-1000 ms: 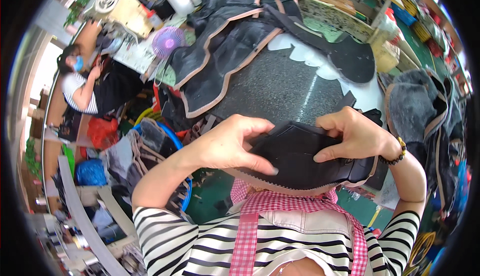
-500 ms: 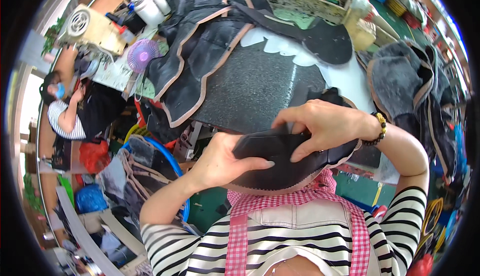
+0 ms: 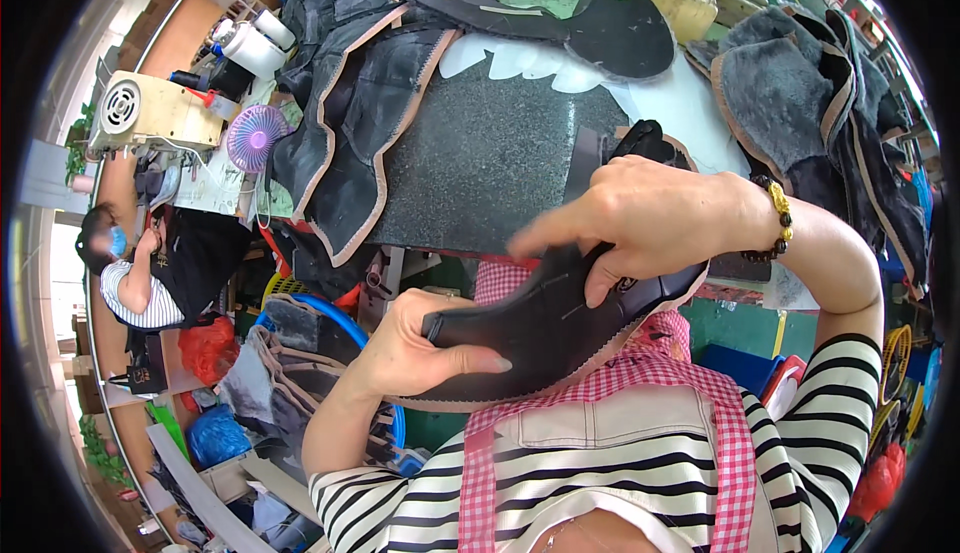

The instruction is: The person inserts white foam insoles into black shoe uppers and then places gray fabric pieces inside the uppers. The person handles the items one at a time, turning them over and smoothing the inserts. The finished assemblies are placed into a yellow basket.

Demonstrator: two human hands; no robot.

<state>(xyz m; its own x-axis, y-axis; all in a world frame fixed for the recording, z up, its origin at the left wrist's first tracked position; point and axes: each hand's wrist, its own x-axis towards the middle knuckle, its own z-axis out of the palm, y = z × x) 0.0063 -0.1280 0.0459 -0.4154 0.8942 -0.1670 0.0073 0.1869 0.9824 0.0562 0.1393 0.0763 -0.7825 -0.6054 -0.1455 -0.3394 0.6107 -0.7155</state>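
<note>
A curved black leather piece (image 3: 540,338), looking like a boot upper with a tan zigzag edge, is held in front of my chest. My left hand (image 3: 415,353) grips its left end, thumb on top and fingers underneath. At the right part, my right hand (image 3: 670,218) presses its thumb on the piece. Its index finger stretches left past the upper edge, slightly blurred, and the other fingers are mostly hidden. A dark folded bit of the piece (image 3: 640,141) sticks up behind my right hand. Beyond lies the dark speckled worktop (image 3: 480,153).
Black pieces with tan edging (image 3: 400,103) lie across the worktop's left side. White scalloped sheets (image 3: 520,61) sit under a black cut piece (image 3: 620,38). Fur-lined pieces (image 3: 770,83) are at right. Left are a purple fan (image 3: 257,139), a sewing machine (image 3: 160,113), and a seated person (image 3: 135,278).
My left hand has moved left and down, spreading the leather piece wider and flatter. My right index finger has straightened out to the left. The view has shifted slightly.
</note>
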